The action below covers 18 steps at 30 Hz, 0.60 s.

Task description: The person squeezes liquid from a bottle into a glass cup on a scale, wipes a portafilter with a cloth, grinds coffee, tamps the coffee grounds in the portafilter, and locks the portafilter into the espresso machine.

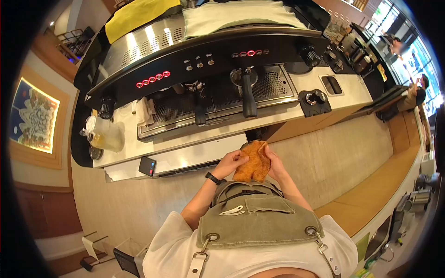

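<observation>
My left hand (231, 164) and my right hand (275, 164) hold an orange-brown cloth (253, 162) between them, in front of my apron. The left thumb lies over the cloth's left side, and the right hand grips its right edge. The cloth looks bunched and fuzzy. Beyond my hands stands a black and steel espresso machine (204, 53). Two portafilters sit in it, one on the right (249, 99) and one further left (200, 104), their black handles pointing toward me.
Left of the machine, a cloudy plastic jug (107, 132) stands on the counter (178, 141). A black tamping stand (315, 103) is at the right. Towels lie on the machine: one yellow (139, 17), one pale (241, 17). Two people (410, 99) appear far right.
</observation>
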Available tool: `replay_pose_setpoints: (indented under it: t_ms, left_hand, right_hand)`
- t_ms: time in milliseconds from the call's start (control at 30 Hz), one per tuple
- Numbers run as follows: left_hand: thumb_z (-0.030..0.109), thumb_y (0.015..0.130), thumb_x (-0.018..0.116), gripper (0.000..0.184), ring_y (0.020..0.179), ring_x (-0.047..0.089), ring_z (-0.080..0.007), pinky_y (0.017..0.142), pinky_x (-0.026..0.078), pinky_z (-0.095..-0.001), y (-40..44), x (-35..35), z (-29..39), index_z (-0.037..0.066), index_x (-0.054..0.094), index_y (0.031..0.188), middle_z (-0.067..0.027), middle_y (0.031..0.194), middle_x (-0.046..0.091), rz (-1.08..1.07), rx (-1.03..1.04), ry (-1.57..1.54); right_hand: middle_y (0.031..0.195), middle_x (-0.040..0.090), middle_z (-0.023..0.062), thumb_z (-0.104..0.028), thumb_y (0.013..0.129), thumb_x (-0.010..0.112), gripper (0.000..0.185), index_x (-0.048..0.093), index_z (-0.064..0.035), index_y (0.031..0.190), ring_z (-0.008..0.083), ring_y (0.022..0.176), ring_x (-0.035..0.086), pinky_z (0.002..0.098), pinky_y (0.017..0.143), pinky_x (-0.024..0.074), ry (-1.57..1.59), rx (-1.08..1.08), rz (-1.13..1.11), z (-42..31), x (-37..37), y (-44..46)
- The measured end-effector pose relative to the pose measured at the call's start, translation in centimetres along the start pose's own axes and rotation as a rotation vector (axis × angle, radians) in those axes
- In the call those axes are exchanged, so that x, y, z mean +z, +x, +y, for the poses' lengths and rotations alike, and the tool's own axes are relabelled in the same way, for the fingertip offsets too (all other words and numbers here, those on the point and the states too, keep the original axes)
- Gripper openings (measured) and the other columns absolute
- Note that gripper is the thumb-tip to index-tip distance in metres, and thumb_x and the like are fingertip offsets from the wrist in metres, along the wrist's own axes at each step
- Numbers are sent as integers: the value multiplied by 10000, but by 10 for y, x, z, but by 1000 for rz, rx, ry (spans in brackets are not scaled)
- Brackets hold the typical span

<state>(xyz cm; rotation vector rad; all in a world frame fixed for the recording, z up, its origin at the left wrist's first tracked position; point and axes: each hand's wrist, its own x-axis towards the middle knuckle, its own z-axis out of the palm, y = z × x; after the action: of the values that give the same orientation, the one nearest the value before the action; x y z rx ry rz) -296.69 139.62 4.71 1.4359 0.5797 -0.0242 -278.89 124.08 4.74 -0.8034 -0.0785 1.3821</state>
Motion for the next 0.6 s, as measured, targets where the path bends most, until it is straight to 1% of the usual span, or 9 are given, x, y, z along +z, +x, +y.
replay_pose_setpoints:
  t_ms: [100,133,200,300,400,433,533,600]
  left_hand:
    - [313,1064,630,352,909,670,-109,791,539,-279,-12,8,-4,31,543,1255,-53,1025,721,163,60,-299]
    - [264,1087,588,280,883,660,-105,783,530,-265,-11,12,-12,30,544,1234,-71,1020,718,221,88,-300]
    - [268,1087,588,276,899,662,-104,791,531,-269,-10,14,-29,31,553,1223,-72,1032,722,263,117,-304]
    - [284,1085,592,276,916,660,-101,802,528,-273,-12,11,-45,31,580,1194,-66,1042,724,338,146,-239]
    - [311,1080,600,296,919,655,-102,811,524,-275,-15,1,-53,28,611,1165,-45,1033,715,420,154,-104]
    - [321,1078,603,305,919,654,-103,813,523,-275,-19,-3,-56,26,620,1157,-37,1027,712,448,151,-56]
    - [325,1068,620,324,926,660,-113,821,524,-264,-25,-24,-60,27,636,1194,-25,1032,709,439,160,-187]
    - [306,1059,636,318,931,662,-115,816,529,-266,-33,-43,-51,35,637,1226,-17,1038,708,417,75,-380]
  right_hand:
    - [1358,630,82,-298,1072,603,473,519,-6,1435,178,1268,602,353,1064,500,-134,-62,30,18,-4,-12]
    - [1350,633,80,-276,1061,622,466,521,-7,1428,178,1254,610,358,1048,510,-220,-85,25,25,-4,-13]
    - [1335,639,76,-232,1037,659,457,526,-10,1414,178,1225,627,367,1016,530,-398,-127,12,36,-2,-15]
    - [1326,644,54,-170,1011,684,429,546,-33,1393,170,1157,652,367,947,556,-356,36,63,55,-22,-5]
    - [1271,680,51,-144,1011,677,394,559,-47,1375,174,1134,678,359,916,577,-279,71,139,61,-28,9]
    - [1273,675,38,-151,1009,683,383,567,-64,1364,167,1130,669,363,914,566,-271,75,129,59,-26,12]
    - [1271,667,11,-168,1002,697,355,588,-104,1334,153,1123,649,377,911,543,-242,74,76,53,-13,22]
    - [1260,668,7,-170,1000,700,340,597,-114,1319,150,1126,645,390,910,540,-203,46,15,50,2,32]
